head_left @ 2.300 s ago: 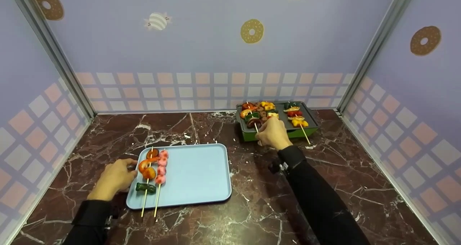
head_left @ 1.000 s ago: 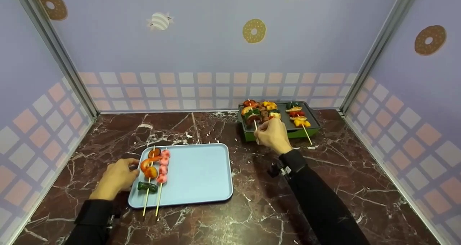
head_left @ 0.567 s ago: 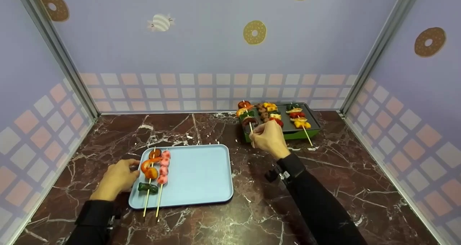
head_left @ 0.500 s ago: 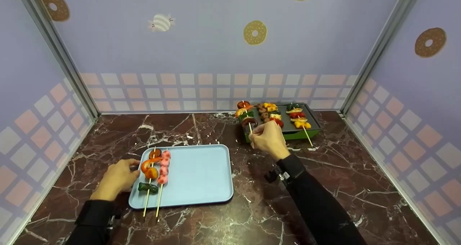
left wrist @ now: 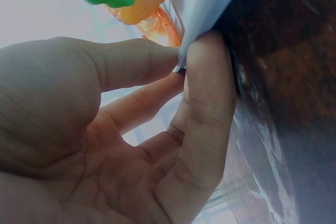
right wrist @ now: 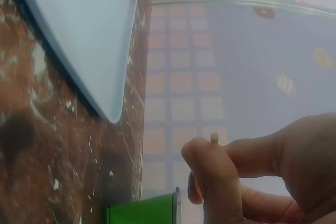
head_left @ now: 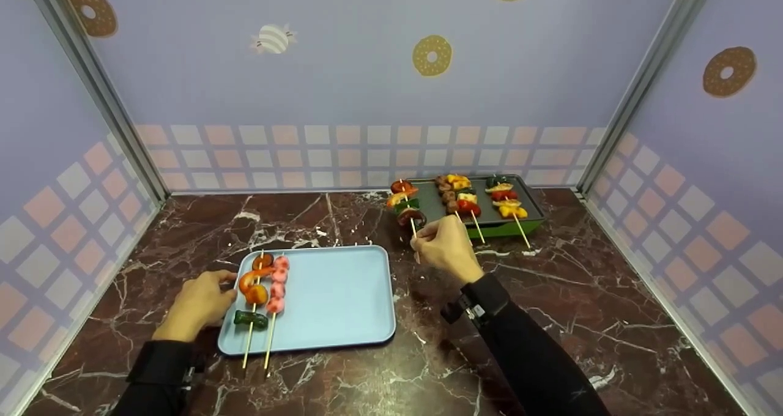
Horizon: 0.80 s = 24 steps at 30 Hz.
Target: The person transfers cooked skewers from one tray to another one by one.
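My right hand (head_left: 449,248) pinches the stick end of a food skewer (head_left: 406,203) with shrimp, green and dark pieces. This skewer hangs over the left edge of the green grill (head_left: 505,227); in the right wrist view the stick's tip (right wrist: 214,138) pokes out between thumb and finger. My left hand (head_left: 199,303) holds the left rim of the light blue tray (head_left: 333,297), thumb above and a finger beneath, as the left wrist view shows. On the tray's left side lie a shrimp skewer (head_left: 257,286) and a pink-ball skewer (head_left: 276,284), sticks jutting past the front rim.
On the grill plate rest a meat skewer (head_left: 446,193), a yellow-and-red skewer (head_left: 467,199) and a mixed vegetable skewer (head_left: 504,199), handles toward the front. A patterned back wall (head_left: 342,98) and side walls enclose the dark marbled tabletop (head_left: 428,367).
My right hand has lifted the shrimp skewer off the grill and carried it left and toward the front. The yellow-and-red skewer's stick is now uncovered. My left hand stays at the tray.
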Available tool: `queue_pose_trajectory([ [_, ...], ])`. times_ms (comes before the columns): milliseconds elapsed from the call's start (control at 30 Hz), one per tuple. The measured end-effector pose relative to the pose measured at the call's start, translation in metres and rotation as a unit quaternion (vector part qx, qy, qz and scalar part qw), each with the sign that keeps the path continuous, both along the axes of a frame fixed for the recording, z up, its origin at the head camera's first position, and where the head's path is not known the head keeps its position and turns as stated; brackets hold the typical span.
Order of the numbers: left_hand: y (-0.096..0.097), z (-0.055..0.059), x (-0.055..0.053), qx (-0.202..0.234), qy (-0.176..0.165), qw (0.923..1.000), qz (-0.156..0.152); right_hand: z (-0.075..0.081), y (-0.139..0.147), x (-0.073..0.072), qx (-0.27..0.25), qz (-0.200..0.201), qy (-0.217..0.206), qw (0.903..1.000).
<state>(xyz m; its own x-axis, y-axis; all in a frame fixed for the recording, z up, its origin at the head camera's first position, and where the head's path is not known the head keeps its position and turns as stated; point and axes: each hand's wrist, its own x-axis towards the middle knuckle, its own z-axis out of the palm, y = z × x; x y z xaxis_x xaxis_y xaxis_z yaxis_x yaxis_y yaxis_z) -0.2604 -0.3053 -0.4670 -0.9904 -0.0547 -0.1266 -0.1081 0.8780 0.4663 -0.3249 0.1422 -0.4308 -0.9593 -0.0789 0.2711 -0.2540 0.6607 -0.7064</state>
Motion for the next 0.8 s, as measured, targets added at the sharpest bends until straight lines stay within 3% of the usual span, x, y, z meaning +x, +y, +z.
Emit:
queue_pose_trajectory([
  [200, 0.001, 0.0, 0.0, 0.007, -0.005, 1.0, 0.003, -0.004, -0.008, 0.008, -0.027, 0.01, -0.016, 0.9995],
  [500, 0.0, 0.002, -0.001, -0.007, 0.004, 1.0, -0.003, -0.008, -0.023, 0.019, -0.027, 0.02, -0.02, 0.9992],
  [800, 0.001, 0.001, 0.0, -0.004, 0.0, 1.0, 0.002, -0.013, -0.039, 0.036, -0.082, 0.07, -0.047, 0.993],
])
